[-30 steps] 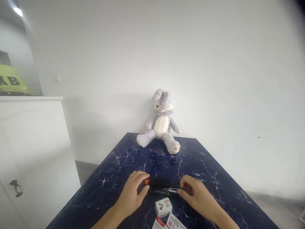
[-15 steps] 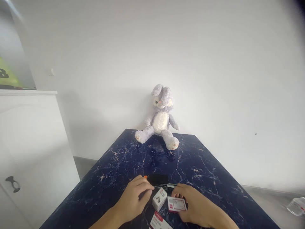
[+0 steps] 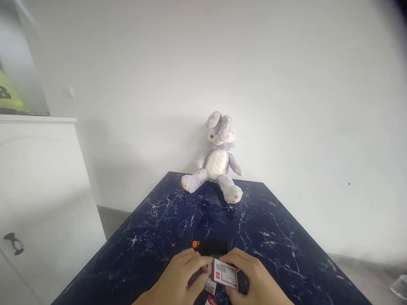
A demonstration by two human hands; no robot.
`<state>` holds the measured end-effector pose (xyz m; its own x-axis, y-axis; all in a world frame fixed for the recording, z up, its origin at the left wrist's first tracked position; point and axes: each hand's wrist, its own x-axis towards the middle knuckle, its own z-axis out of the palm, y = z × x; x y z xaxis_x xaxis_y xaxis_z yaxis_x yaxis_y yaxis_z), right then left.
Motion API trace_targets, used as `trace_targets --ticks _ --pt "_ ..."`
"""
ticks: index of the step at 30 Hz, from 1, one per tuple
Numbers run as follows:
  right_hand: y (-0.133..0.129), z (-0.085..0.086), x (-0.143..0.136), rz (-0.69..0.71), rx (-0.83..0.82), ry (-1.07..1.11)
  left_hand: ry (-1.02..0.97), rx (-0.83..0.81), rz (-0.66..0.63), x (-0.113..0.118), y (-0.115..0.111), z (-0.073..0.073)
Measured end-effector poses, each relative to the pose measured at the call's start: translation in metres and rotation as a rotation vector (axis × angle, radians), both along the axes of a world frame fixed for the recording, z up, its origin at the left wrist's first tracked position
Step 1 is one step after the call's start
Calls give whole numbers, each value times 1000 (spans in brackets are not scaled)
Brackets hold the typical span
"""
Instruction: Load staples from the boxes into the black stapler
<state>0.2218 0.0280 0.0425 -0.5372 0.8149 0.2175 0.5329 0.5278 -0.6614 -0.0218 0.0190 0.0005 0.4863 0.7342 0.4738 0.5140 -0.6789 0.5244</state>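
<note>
Near the front of the dark blue marbled table [image 3: 152,228], my right hand [image 3: 251,275] is closed on a small white box with red edges [image 3: 226,274], thumb below and fingers above. My left hand [image 3: 184,275] is at the box's left side, its fingers curled by another small white box [image 3: 210,286], which is partly covered by the red-edged one. Whether the left fingers grip it is hard to tell. Below lies a red and white packet [image 3: 210,300], mostly out of view. A black item with an orange end [image 3: 210,246] lies just beyond my fingertips.
A grey plush rabbit [image 3: 218,163] sits at the table's far edge against the wall. To the left stands a white cabinet [image 3: 47,178] with a dark handle. A clear plastic object [image 3: 400,286] is on the floor at the right.
My right hand has lifted the red-edged box and moved it left, over the other small box. My left hand has come closer to it. The view has shifted slightly.
</note>
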Motion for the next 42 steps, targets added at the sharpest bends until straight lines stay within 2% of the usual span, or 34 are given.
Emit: trace_targets --ticks 2,5,7,11,14,16,19,22,24,30,32,34,37,39,42 --pt "0 -6 -4 30 25 21 -33 -27 6 0 -2 -7" --pt "-1 -15 -8 26 98 44 -134 -131 112 2 -9 -11" --pt "-2 -19 -9 12 145 56 -201 -232 137 4 -12 -8" --pt "-6 -18 -9 41 281 45 -287 -388 95 10 -12 4" --pt "-13 -10 -8 48 412 -10 -471 -424 193 8 -6 8" --pt "-16 -8 -10 39 430 -93 -614 -435 230 3 -2 9" --pt "-15 -16 -16 139 461 -261 -707 -405 294 -7 4 10" --pt "-10 -31 -23 252 493 -376 -641 -395 378 -14 9 10" --pt "-8 -37 -24 248 466 -389 -537 -382 390 -15 10 11" --pt "-12 -30 -19 209 283 -351 -213 -277 282 -8 10 7" --pt "-14 -27 -19 199 238 -360 -111 -269 334 -5 11 3" --pt "-15 -24 -19 191 205 -334 -10 -231 441 -4 12 -1" --pt "-15 -19 -17 165 151 -258 32 -113 551 -6 12 2" --pt "-16 -17 -16 128 144 -205 -28 -77 511 -9 10 8" --pt "-17 -17 -17 90 222 -113 -137 -172 316 -9 2 16"
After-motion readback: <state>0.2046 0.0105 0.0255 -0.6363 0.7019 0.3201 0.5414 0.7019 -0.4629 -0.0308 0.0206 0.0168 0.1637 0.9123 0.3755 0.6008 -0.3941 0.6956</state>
